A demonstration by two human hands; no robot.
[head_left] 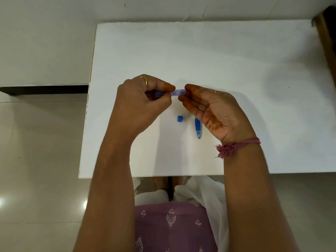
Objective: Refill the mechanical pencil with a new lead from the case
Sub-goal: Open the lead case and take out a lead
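My left hand pinches a translucent blue lead case and holds it level above the white table. My right hand is cupped palm up, its fingertips at the case's right end. Whether those fingertips grip the case I cannot tell. A small blue cap lies on the table below the case. The blue mechanical pencil lies beside it, tip toward me, its upper part hidden under my right hand. No loose lead is visible.
The table's left edge runs near my left forearm and its near edge lies just above my lap. A brown cardboard box stands at the far right edge. Tiled floor lies to the left.
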